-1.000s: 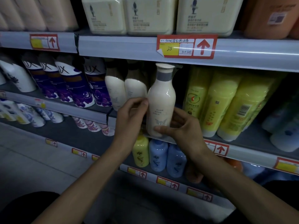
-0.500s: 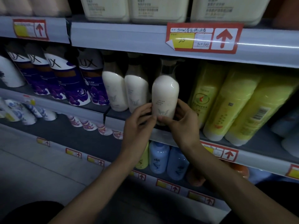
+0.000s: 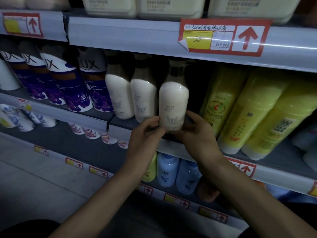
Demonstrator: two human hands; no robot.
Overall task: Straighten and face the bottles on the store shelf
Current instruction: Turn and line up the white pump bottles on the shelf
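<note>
A cream-white bottle with a dark collar (image 3: 173, 100) stands upright at the front of the middle shelf (image 3: 120, 123), its label facing me. My left hand (image 3: 145, 134) pinches its lower left side. My right hand (image 3: 199, 133) grips its lower right side, fingers curled behind it. Two matching cream bottles (image 3: 119, 97) (image 3: 143, 98) stand just to its left, set a little further back.
Purple-and-white LUX bottles (image 3: 75, 86) fill the shelf to the left; yellow bottles (image 3: 240, 110) lean at the right. Blue and yellow bottles (image 3: 167, 169) sit on the shelf below. A shelf edge with a red price tag (image 3: 223, 36) runs overhead.
The cream bottle has gone from in front of the upper shelf edge down and in onto the middle shelf. Both hands stayed on it and slid to its base.
</note>
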